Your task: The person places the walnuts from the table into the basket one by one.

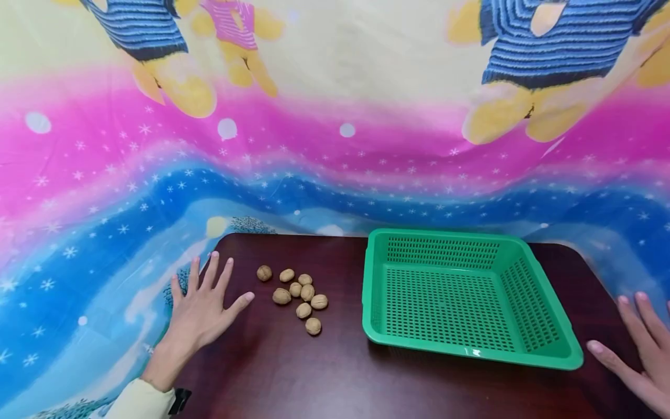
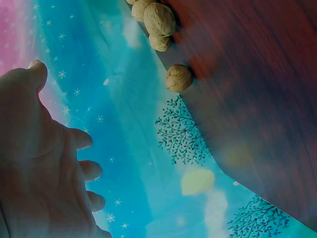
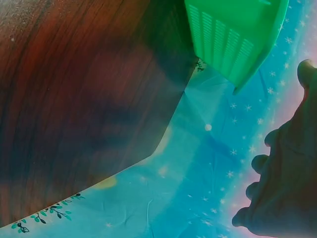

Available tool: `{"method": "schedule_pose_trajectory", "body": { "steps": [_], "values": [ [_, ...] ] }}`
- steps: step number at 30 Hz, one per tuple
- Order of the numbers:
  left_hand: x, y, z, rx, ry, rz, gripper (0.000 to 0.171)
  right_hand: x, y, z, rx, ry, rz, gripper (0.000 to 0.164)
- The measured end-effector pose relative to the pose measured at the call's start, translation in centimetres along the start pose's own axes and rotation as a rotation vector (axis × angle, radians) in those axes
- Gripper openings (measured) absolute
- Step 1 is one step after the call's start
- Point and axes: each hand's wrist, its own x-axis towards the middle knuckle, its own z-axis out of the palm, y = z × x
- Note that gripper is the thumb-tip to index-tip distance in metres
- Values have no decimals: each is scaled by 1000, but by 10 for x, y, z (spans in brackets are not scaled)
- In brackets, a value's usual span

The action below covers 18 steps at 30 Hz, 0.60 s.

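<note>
Several walnuts [image 1: 281, 296] lie loosely grouped on the dark table, left of its middle. My left hand [image 1: 201, 314] is to the left of them, palm down, its fingers spread and holding nothing. In the left wrist view that hand [image 2: 44, 153] appears apart from a single walnut [image 2: 179, 78] and a small cluster. A green perforated basket [image 1: 370, 291] stands on the right part of the table with nothing in it. Just beyond the basket's right side, my right hand [image 1: 641, 352] is spread with nothing in it, partly cut off by the frame's edge.
The dark wooden table [image 1: 335, 372] has rounded far corners. Behind it hangs a patterned cloth [image 1: 335, 151] in pink, blue and cream with bear figures. A dark band [image 1: 180, 401] circles my left wrist beside a pale sleeve [image 1: 137, 400].
</note>
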Motion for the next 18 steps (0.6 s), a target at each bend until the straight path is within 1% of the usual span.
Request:
{"method": "schedule_pose_trajectory", "body": {
  "steps": [3,4,5,7,10,11,12,13,15,17,18],
  "values": [
    [4,2,0,5,8,10,97,3,-8,3,-5,-60,255,88],
    [5,3,-1,2,8,13,97,3,-8,4,3,-60,287,94],
    [6,4,0,0,7,16,97,4,-9,5,5,-94,339,97],
    [7,7,0,-5,3,21,97,5,-10,5,14,-188,447,99],
    [9,9,4,-19,1,26,97,8,-8,6,38,-382,575,99],
    [9,10,5,-18,2,27,97,10,-7,6,69,-477,627,99],
    [10,10,6,-19,4,27,97,13,-7,7,122,-541,657,99],
    [11,11,8,-21,6,27,97,16,-5,9,182,-591,669,97],
    [12,12,10,-23,7,28,96,21,-1,13,330,-671,709,93],
    [13,13,13,-26,8,31,96,25,2,15,465,-720,744,87],
    [14,13,15,-30,8,33,96,27,3,17,505,-732,761,86]
  ]
}}
